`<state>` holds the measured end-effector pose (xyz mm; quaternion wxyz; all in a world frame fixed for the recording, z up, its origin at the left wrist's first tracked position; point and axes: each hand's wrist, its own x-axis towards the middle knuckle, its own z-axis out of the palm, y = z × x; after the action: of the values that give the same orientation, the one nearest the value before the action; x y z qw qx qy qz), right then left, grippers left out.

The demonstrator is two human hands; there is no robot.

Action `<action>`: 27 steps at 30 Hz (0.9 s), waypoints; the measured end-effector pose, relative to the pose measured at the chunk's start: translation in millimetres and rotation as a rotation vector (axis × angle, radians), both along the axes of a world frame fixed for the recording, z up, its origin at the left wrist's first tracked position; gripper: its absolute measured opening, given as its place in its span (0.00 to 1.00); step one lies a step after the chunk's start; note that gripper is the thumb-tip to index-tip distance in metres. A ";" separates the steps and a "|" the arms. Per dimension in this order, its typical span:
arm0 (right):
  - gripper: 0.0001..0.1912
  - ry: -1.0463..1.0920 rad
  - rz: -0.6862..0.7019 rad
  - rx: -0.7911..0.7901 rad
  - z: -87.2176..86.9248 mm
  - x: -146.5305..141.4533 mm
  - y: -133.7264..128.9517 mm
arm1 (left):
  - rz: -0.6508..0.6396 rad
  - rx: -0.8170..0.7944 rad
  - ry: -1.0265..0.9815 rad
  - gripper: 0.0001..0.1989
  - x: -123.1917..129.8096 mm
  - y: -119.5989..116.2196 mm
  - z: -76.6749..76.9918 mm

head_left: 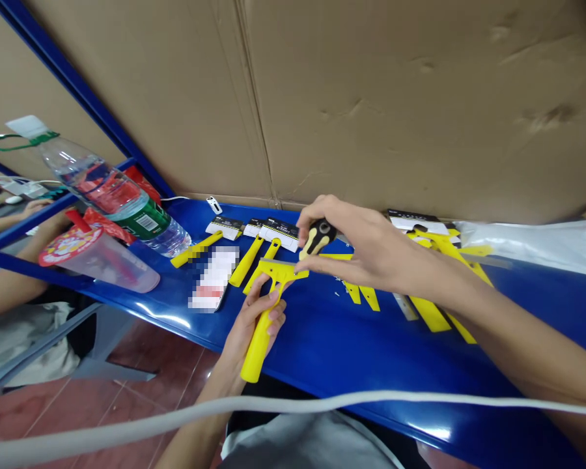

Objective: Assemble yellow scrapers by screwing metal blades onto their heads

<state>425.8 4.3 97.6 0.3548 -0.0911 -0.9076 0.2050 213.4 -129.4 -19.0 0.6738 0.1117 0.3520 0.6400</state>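
Note:
My left hand (262, 311) is wrapped round the handle of a yellow scraper (258, 345), held head-up above the front of the blue table. Along the top of its wide head runs a thin pale strip. My right hand (354, 244) grips a screwdriver with a stubby black and cream handle (319, 236), close to the right end of the scraper's head. The screwdriver's tip is too small to make out. Behind my hands lie yellow scrapers with printed cards (247, 260). Loose yellow strips (361, 294) and tiny screws lie beneath my right hand.
More yellow scraper parts (430, 312) and clear plastic bags (532, 244) lie on the right. A phone (215, 280), a water bottle (112, 189) and a plastic cup (107, 257) are leftward. A white cable (293, 404) crosses the foreground. Another person's arm (24, 260) shows far left.

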 end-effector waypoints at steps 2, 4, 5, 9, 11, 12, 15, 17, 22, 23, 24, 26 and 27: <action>0.18 -0.047 0.031 -0.048 0.6 0.8 0.1 | 0.004 0.003 0.006 0.25 0.7 -0.5 0.5; 0.15 -0.035 0.023 -0.048 0.3 1.5 0.4 | 0.002 0.007 0.015 0.27 1.2 -1.0 0.5; 0.13 -0.015 0.003 -0.024 -0.3 1.6 0.5 | 0.002 0.010 0.020 0.28 1.4 -1.2 0.4; 0.18 -0.032 -0.012 0.015 -2.3 1.4 0.5 | 0.004 0.022 0.042 0.31 1.5 -1.6 0.7; 0.19 -0.047 0.044 -0.027 -2.3 1.0 0.2 | 0.006 0.020 0.041 0.30 1.4 -1.8 1.2; 0.17 -0.037 0.056 -0.032 -2.3 0.7 0.0 | 0.007 0.019 0.037 0.28 1.3 -1.9 1.4; 0.13 0.019 0.020 0.036 -2.1 0.3 -0.6 | 0.009 0.021 0.029 0.27 0.8 -2.3 1.1; 0.16 0.005 0.038 0.058 -1.7 0.4 -1.9 | 0.015 0.029 0.026 0.27 0.6 -2.6 0.6; 0.14 -0.012 0.055 0.037 -3.3 -0.1 -5.7 | 0.015 0.038 0.005 0.26 1.1 -3.4 0.7; 0.15 0.003 0.034 0.056 -4.0 -0.6 -5.9 | 0.018 0.042 0.006 0.26 1.4 -3.4 0.9; 0.16 0.010 0.025 0.069 -4.7 -1.2 -6.0 | 0.022 0.045 0.008 0.26 1.6 -3.5 1.2; 0.18 -0.017 0.056 0.047 -5.3 -2.2 -5.7 | 0.025 0.044 0.009 0.26 1.9 -3.6 1.7; 0.18 -0.032 0.080 0.023 -5.3 -2.5 -5.4 | 0.024 0.042 0.005 0.26 1.9 -3.7 1.8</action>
<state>423.3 -1.1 92.3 0.3327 -0.0538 -0.9185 0.2070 215.4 -133.1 -17.2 0.6626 0.1233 0.3415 0.6551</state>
